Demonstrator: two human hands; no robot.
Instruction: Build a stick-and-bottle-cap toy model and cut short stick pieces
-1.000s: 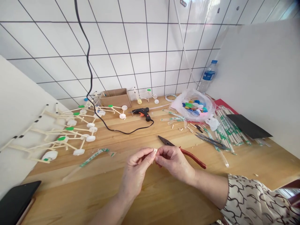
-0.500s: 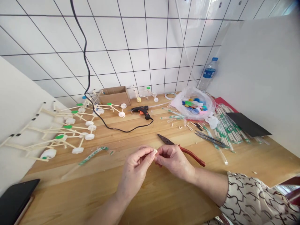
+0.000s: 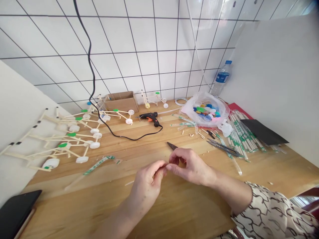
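My left hand [image 3: 149, 182] is closed in a pinch above the middle of the wooden table. My right hand [image 3: 190, 167] pinches too, its thumb and fingertips meeting those of my left hand. Whatever lies between the fingers is hidden. A thin pale sliver [image 3: 129, 183] shows just left of my left hand; whether it is held or lies on the table I cannot tell. Beneath my right hand lies a pair of pliers with only the dark jaw [image 3: 171, 146] showing clearly.
Stick-built cars with bottle-cap wheels [image 3: 82, 159] stand at the left. Behind are a glue gun [image 3: 149, 117] and a cardboard box [image 3: 122, 102]. On the right lie a bag of bottle caps [image 3: 189, 108], thread snips [image 3: 223, 148] and wrapped sticks [image 3: 240, 132]. A phone [image 3: 18, 212] is front left.
The small white piece seen at my left fingertips is now hidden. My right hand has shifted slightly right and covers the pliers' red handles. A pale sliver now shows beside my left hand.
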